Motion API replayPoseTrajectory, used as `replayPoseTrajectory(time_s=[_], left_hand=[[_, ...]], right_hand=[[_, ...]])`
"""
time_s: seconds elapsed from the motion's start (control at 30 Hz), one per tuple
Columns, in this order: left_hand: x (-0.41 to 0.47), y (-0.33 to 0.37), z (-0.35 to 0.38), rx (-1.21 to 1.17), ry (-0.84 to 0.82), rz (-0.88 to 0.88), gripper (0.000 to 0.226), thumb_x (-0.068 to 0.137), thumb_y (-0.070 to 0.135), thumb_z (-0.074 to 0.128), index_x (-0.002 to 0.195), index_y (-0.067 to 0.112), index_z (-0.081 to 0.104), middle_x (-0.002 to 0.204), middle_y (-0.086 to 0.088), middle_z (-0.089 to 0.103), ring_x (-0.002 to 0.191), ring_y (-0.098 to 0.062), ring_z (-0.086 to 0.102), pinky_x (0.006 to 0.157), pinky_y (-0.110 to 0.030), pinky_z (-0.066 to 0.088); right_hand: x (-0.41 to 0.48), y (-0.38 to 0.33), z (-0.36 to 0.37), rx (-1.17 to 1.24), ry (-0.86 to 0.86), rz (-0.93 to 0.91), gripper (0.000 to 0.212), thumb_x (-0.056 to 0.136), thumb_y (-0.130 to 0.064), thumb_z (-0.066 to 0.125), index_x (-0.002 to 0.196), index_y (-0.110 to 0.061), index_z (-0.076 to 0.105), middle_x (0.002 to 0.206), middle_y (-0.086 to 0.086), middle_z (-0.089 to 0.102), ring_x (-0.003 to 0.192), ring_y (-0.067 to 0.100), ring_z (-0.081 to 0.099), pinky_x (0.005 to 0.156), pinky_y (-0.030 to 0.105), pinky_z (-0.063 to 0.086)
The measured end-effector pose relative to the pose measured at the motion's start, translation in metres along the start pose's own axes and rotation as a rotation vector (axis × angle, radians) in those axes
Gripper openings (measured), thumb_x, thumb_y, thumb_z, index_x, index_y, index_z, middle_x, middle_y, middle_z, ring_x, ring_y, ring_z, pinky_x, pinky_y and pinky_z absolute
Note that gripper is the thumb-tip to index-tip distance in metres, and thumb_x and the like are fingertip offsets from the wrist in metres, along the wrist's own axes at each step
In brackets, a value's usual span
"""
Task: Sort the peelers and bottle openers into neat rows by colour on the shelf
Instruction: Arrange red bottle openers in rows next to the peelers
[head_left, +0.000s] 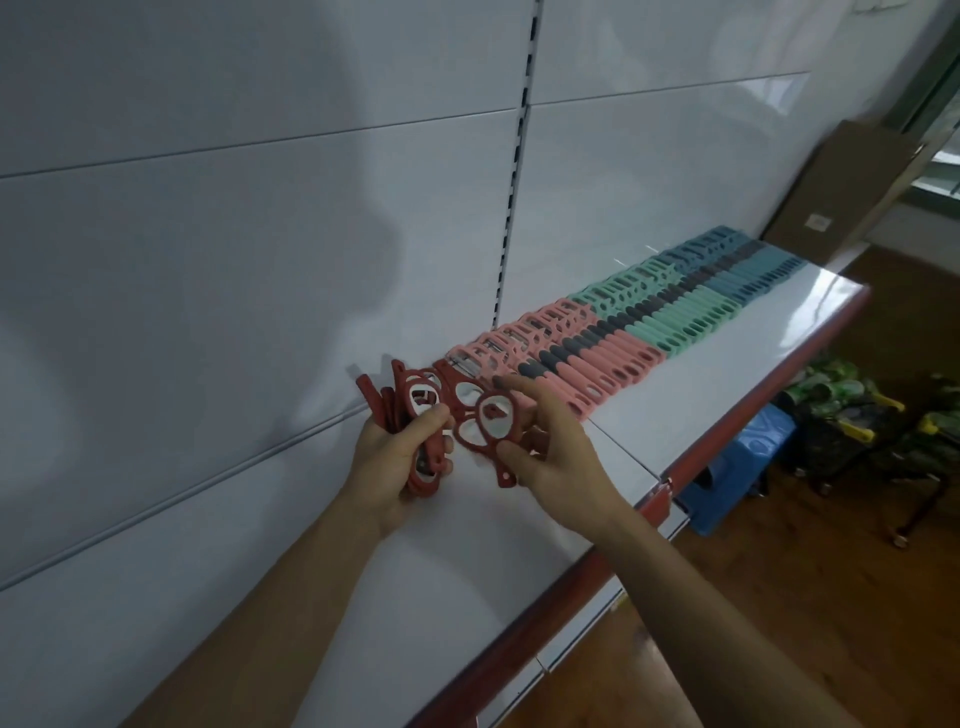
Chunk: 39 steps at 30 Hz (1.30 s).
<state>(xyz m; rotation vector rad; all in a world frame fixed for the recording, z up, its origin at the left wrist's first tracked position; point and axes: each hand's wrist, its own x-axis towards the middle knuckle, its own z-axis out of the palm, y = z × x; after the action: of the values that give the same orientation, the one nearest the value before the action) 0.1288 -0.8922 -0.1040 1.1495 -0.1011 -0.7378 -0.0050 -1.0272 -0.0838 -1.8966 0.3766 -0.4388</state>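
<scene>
1. Presently the left hand (400, 462) is curled round a bunch of red bottle openers (410, 405), which fan out above its knuckles. That clasp should be firm but not tight, so that one piece can slide free without dragging its neighbours.
2. The right hand (550, 457) pinches a single red opener (491, 421) between thumb and forefinger, just left of its palm and close against the bunch. Judging from this, the step in hand is drawing one opener off to lay it down.
3. Lift it clear toward the right hand's own side before turning it, because the loops look apt to snag on one another.
4. The pink row (597, 364) lies just beyond the right hand's fingertips on the shelf (727, 379), with the green row (670, 312) and the blue row (753, 265) farther out past it. The red row should probably begin directly beside the pink, on the side nearer the hand.
5. Match the direction of the pink pieces and set the opener down flat, edge to edge, taking care not to nudge the pink ones askew.
</scene>
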Motion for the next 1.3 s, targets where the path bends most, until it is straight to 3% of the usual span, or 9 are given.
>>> replayPoseTrajectory(time_s=[0.17, 0.3, 0.47, 0.7, 0.87, 1.0, 1.1, 1.2, 1.3], left_hand=[[-0.002, -0.007, 0.021, 0.021, -0.019, -0.015, 0.021, 0.091, 0.004, 0.071, 0.111, 0.004, 0.068, 0.081, -0.014, 0.071, 0.063, -0.019, 0.064, 0.052, -0.031, 0.05], [-0.01, -0.016, 0.04, -0.019, -0.067, -0.049, 0.012, 0.092, 0.004, 0.068, 0.104, 0.002, 0.067, 0.078, -0.012, 0.069, 0.062, -0.017, 0.064, 0.051, -0.03, 0.052], [-0.015, -0.024, 0.046, 0.005, -0.116, -0.054, 0.014, 0.093, 0.004, 0.067, 0.106, 0.001, 0.066, 0.081, -0.013, 0.069, 0.06, -0.017, 0.065, 0.053, -0.029, 0.056], [-0.018, -0.027, 0.038, -0.024, -0.134, -0.026, 0.022, 0.088, 0.008, 0.068, 0.109, 0.0, 0.065, 0.08, -0.011, 0.068, 0.062, -0.017, 0.062, 0.053, -0.028, 0.054], [-0.018, -0.024, 0.038, -0.069, -0.128, -0.042, 0.045, 0.079, 0.027, 0.075, 0.116, 0.003, 0.064, 0.084, -0.01, 0.068, 0.064, -0.016, 0.064, 0.055, -0.03, 0.056], [-0.016, -0.024, 0.038, -0.1, -0.142, -0.053, 0.039, 0.08, 0.03, 0.073, 0.108, 0.005, 0.066, 0.081, -0.007, 0.069, 0.064, -0.015, 0.064, 0.056, -0.029, 0.055], [-0.015, -0.023, 0.037, -0.114, -0.163, -0.078, 0.037, 0.084, 0.024, 0.07, 0.115, 0.004, 0.065, 0.084, -0.01, 0.068, 0.067, -0.017, 0.064, 0.056, -0.029, 0.056], [-0.017, -0.024, 0.035, -0.134, -0.203, -0.095, 0.018, 0.096, 0.01, 0.055, 0.109, 0.002, 0.065, 0.083, -0.012, 0.069, 0.069, -0.02, 0.065, 0.058, -0.03, 0.057], [-0.017, -0.024, 0.035, -0.119, -0.215, -0.095, 0.021, 0.098, 0.002, 0.047, 0.106, 0.004, 0.067, 0.086, -0.012, 0.071, 0.07, -0.02, 0.067, 0.059, -0.031, 0.059]], right_hand=[[-0.013, 0.004, -0.036, 0.078, 0.224, 0.21, 0.031, 0.091, 0.0, 0.067, 0.106, -0.02, 0.049, 0.099, 0.007, 0.071, 0.077, 0.023, 0.074, 0.056, 0.027, 0.057], [-0.025, 0.01, -0.054, 0.004, 0.311, 0.19, 0.038, 0.088, -0.001, 0.069, 0.112, -0.027, 0.055, 0.094, 0.007, 0.07, 0.071, 0.024, 0.074, 0.062, 0.037, 0.063], [-0.038, 0.02, -0.059, -0.353, 0.325, 0.162, 0.017, 0.081, -0.01, 0.072, 0.085, -0.025, 0.066, 0.081, -0.007, 0.069, 0.071, 0.014, 0.066, 0.064, 0.033, 0.06], [-0.046, 0.033, -0.057, -0.814, 0.254, 0.103, 0.012, 0.087, -0.033, 0.067, 0.094, -0.024, 0.067, 0.092, -0.009, 0.06, 0.085, 0.009, 0.051, 0.068, 0.024, 0.045], [-0.049, 0.033, -0.061, -0.74, -0.111, 0.025, 0.035, 0.081, -0.04, 0.064, 0.114, -0.03, 0.065, 0.106, -0.012, 0.059, 0.097, 0.009, 0.051, 0.084, 0.031, 0.051], [-0.045, 0.035, -0.06, -0.775, 0.004, 0.06, 0.025, 0.089, -0.042, 0.07, 0.109, -0.028, 0.068, 0.101, -0.011, 0.059, 0.091, 0.009, 0.053, 0.077, 0.028, 0.053], [-0.045, 0.036, -0.056, -0.817, 0.088, 0.069, 0.026, 0.092, -0.043, 0.067, 0.108, -0.023, 0.068, 0.095, -0.009, 0.056, 0.084, 0.009, 0.052, 0.067, 0.02, 0.045], [-0.045, 0.037, -0.051, -0.808, 0.12, 0.085, 0.029, 0.093, -0.042, 0.066, 0.114, -0.023, 0.068, 0.098, -0.009, 0.056, 0.087, 0.009, 0.053, 0.07, 0.02, 0.047], [-0.043, 0.04, -0.048, -0.792, 0.162, 0.079, 0.032, 0.093, -0.043, 0.066, 0.117, -0.023, 0.07, 0.101, -0.01, 0.059, 0.089, 0.009, 0.056, 0.076, 0.027, 0.057]])
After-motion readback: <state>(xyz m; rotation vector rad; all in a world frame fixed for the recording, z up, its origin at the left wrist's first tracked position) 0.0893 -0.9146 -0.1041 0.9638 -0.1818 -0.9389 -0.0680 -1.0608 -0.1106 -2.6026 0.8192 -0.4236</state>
